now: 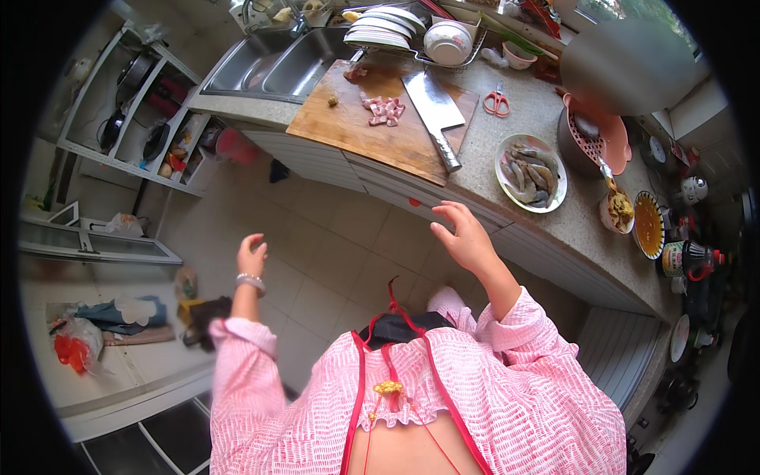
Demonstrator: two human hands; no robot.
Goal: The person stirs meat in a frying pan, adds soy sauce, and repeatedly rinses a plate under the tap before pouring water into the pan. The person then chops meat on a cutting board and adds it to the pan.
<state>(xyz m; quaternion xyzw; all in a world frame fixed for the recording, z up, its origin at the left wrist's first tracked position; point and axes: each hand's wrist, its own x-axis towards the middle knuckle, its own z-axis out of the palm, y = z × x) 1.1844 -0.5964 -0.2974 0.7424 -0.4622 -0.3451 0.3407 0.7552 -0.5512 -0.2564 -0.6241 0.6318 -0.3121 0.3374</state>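
Observation:
My right hand point(469, 237) hovers in front of the counter edge, fingers slightly bent and apart, holding nothing. Off to the left, my left hand point(252, 255) hangs over the floor with loosely curled fingers and nothing visible in it. On the counter beyond them lies a wooden cutting board point(332, 127), bearing a cleaver point(431, 107), a small heap of cut raw meat point(385, 111) and a brown lump point(333, 101). A plate of raw shrimp point(530, 173) is the dish nearest my right hand. Red-handled scissors point(496, 104) rest behind it.
A double steel sink point(300, 65) adjoins the board. Stacked plates point(386, 27) and bowls point(448, 43) fill a rack behind. Rightward stand a pink colander point(599, 133), a bowl with food point(619, 211) and a dish of orange-brown liquid point(648, 225). Shelves point(133, 101) stand left.

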